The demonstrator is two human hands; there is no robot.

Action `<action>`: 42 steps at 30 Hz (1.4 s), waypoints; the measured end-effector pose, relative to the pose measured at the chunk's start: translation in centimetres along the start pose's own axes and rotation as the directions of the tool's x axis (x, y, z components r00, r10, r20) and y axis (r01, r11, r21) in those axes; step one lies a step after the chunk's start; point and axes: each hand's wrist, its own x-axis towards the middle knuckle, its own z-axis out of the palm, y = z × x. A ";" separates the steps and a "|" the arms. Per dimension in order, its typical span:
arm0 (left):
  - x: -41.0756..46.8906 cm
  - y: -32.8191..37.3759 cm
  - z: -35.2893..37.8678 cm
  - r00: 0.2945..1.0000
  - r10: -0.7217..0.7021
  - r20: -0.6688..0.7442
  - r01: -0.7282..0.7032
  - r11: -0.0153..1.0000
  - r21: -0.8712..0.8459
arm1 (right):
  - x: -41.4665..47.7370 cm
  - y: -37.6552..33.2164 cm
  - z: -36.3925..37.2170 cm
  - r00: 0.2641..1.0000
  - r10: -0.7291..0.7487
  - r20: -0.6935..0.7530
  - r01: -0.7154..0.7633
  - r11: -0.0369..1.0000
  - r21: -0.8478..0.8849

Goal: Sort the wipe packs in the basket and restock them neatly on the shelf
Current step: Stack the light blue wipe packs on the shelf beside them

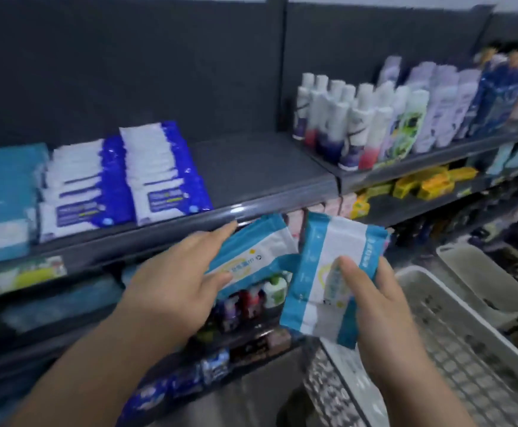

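**shelfguy:** So how far along is this restock, roughly?

**wipes4days:** Pretty deep into it imo. The shelf (251, 161) already has 2 tidy rows of blue-and-white packs (159, 167) lying flat and overlapped like shingles. There's also a block of teal packs (2, 195) at the far left. What's left is in the hands: 2 packs, both in the air just in front of the shelf lip. The stretch of basket (467, 349) I can see shows only bare mesh floor, so these might be the last ones. Part of it is out of frame though, so I can't swear to it.

**shelfguy:** Who's holding what?

**wipes4days:** Left hand (174, 272) pinches the left-hand pack (251, 251), fingers stretched along its upper edge and thumb across the front. Right hand (375, 309) grips the right-hand pack (322, 266), thumb pressed on the label and fingers wrapped behind. The 2 packs sit just beside each other, corners nearly touching.

**shelfguy:** Same kind?

**wipes4days:** Looks like it. Both are soft rectangular pouches in glossy film, teal ends with a white middle band and crimped seams. They bend a bit in the grip, so squishy. They seem to match the teal block, so I'd guess they go there or in the open grey gap right of the blue rows. The shelf is matte grey with a shiny front strip, and the basket is pale plastic lattice. Frame's blurry, so the print is unreadable.
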 end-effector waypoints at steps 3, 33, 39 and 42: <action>-3.7 -6.9 -3.7 0.990 -0.093 -0.108 0.091 0.996 -0.025 | -1.7 0.1 8.0 0.993 0.021 0.116 -0.023 1.000 0.013; -10.7 -40.0 -21.5 0.829 -0.489 -0.272 0.537 0.831 0.143 | 2.2 0.9 51.4 0.757 0.003 0.653 0.056 0.996 -0.069; -10.7 -43.0 -22.2 0.836 -0.502 -0.221 0.545 0.804 0.239 | 4.6 0.0 61.4 0.485 -0.070 0.872 0.451 0.874 -0.181; -11.1 -44.7 -22.3 0.846 -0.508 -0.165 0.534 0.805 0.258 | 4.7 1.2 65.9 0.299 0.000 0.954 0.707 0.672 -0.221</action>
